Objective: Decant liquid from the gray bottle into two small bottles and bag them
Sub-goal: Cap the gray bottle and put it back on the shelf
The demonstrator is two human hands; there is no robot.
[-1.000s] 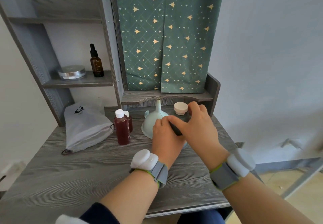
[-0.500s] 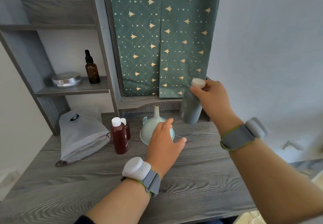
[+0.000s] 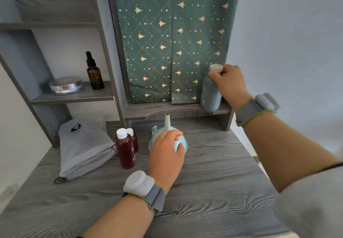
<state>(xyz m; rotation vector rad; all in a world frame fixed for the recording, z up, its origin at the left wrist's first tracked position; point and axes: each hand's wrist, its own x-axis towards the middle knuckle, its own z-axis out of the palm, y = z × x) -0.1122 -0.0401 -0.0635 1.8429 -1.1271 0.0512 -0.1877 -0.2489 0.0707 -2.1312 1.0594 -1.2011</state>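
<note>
The gray bottle [image 3: 210, 94], cream-capped, stands at the right end of the low shelf [image 3: 148, 109], tipped slightly, with the right hand [image 3: 228, 81] gripping it at the shoulder. The 2 small bottles [image 3: 126, 150] stand upright on the desk [image 3: 213, 182], white-capped and full of dark red liquid, 1 tucked just behind the other. The pale gray drawstring bag [image 3: 83, 148] lies flat just left of them

Grey wood-grain table [image 3: 213, 182]: grey drawstring cloth bag [image 3: 83, 150] left, two small white-capped bottles of red-brown liquid [image 3: 126, 150] centre, pale-green funnel [image 3: 167, 124] upside down beside.
</note>
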